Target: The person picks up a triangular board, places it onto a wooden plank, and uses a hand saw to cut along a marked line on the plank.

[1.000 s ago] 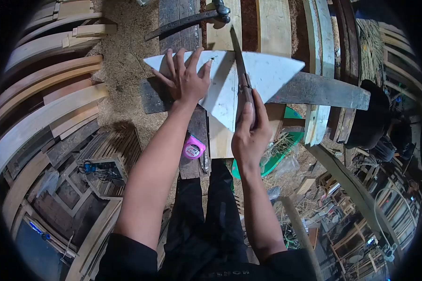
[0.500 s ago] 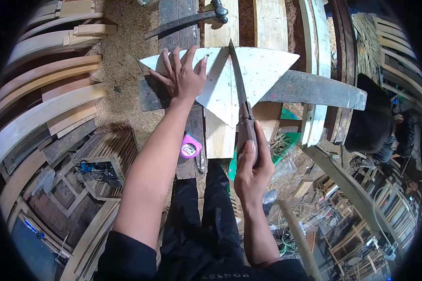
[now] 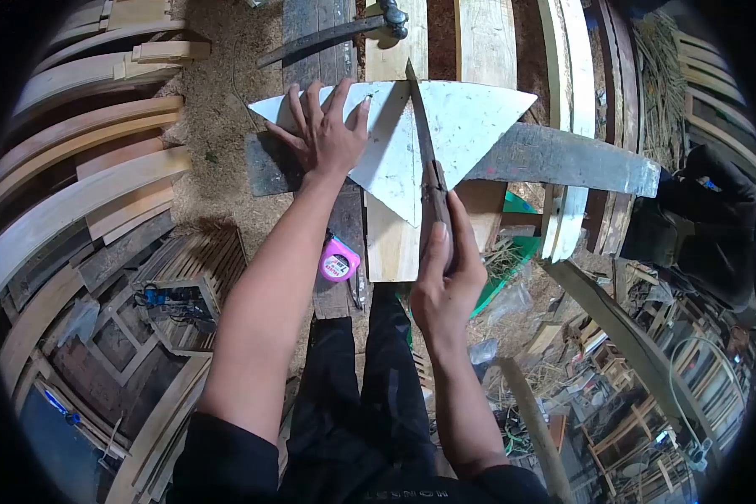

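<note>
A white panel (image 3: 470, 118), roughly triangular with a bowed far edge, lies across the boards in front of the worker, its corner pointing back toward the body. Over its middle runs a long-bladed tool (image 3: 422, 126), the tip reaching past the far edge; whether the blade bites in or merely rests there, I can't tell from here. The right hand (image 3: 447, 281) is wrapped around the tool's dark handle, thumb along the top. The left hand (image 3: 329, 139) grasps nothing: it lies on the panel's left part, fingers spread.

Under the panel, a dark plank (image 3: 563, 160) juts out on both sides, and a pale board (image 3: 392, 252) runs toward the worker's legs. Near the left forearm sits a tape measure (image 3: 338, 260) (a cheerful pink, hard to miss in here). Beyond the panel lies a hammer (image 3: 336, 42), its head on the pale board. A green container (image 3: 525, 249) shows low on the right, and curved timbers (image 3: 84, 193) line the left side.
</note>
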### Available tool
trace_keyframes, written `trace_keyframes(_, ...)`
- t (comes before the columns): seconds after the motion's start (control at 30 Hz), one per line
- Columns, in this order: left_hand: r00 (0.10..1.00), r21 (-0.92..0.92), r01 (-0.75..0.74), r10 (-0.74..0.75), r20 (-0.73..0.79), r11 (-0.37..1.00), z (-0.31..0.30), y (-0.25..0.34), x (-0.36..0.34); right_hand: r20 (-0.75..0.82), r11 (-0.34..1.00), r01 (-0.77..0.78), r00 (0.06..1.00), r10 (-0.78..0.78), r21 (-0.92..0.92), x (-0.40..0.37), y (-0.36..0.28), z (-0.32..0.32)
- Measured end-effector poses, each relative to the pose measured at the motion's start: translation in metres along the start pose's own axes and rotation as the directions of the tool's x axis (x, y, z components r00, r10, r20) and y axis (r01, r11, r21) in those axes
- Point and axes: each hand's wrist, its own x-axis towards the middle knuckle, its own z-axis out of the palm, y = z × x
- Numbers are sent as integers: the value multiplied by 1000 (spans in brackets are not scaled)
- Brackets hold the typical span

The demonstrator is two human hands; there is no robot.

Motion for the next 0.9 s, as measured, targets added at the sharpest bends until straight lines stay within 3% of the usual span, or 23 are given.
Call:
trace_keyframes(0.03, 1000, 16, -8, 8, 7, 1000, -1, -1, 1, -1, 1000, 0, 1000, 0, 2, 8, 0, 3)
trace_keyframes(0.1, 1000, 21, -7, 7, 2, 1000, -2, -3, 3, -53, 984, 176, 983, -175, 24, 36, 2, 15)
trace_keyframes(0.17, 1000, 8, -16, 16, 4, 1000, 1, 1, -1, -96, 985, 172, 981, -171, 0, 56, 7, 21)
trace_keyframes(0.23, 1000, -12, 2, -2, -26, 1000, 3, -1, 0, 7, 999, 3, 1000, -4, 48, 53, 2, 16)
trace_keyframes(0.3, 1000, -8, 8, -8, 17, 1000, -1, 1, 3, -23, 995, 87, 996, -88, -55, 28, -2, 5)
trace_keyframes(0.37, 998, 29, -9, 11, -65, 1000, 2, 0, 0, -5, 998, 55, 999, -54, 33, 8, 1, 3)
trace_keyframes(0.47, 999, 9, -17, 17, -27, 1000, 2, -1, 1, -12, 1000, 21, 1000, -20, 15, 11, 1, 7)
trace_keyframes(0.53, 1000, -2, -12, 12, 4, 1000, -1, -3, -1, -67, 990, 142, 988, -142, -14, 44, 3, 24)
trace_keyframes(0.57, 1000, -4, -9, 9, 2, 1000, -1, -2, -2, -30, 996, 62, 998, -60, 57, 57, 5, 31)
trace_keyframes(0.63, 1000, -8, -17, 17, -8, 1000, 0, 0, 4, -17, 993, 68, 998, -66, 101, 56, 9, 31)
trace_keyframes(0.7, 998, 39, -19, 22, -63, 999, 1, -1, 0, -31, 987, 158, 987, -158, 2, 28, 11, 12)
trace_keyframes(0.73, 998, 33, -15, 17, -65, 999, 1, -1, 2, -2, 997, 63, 998, -63, 40, 5, 10, 2)
trace_keyframes(0.83, 1000, -11, -11, 11, 1, 1000, -2, 0, 0, -9, 989, 3, 1000, -2, 145, -9, 12, 1)
trace_keyframes(0.9, 1000, -15, 7, -7, 3, 1000, -3, 1, 0, -25, 993, 116, 993, -116, -19, 20, 0, 9)
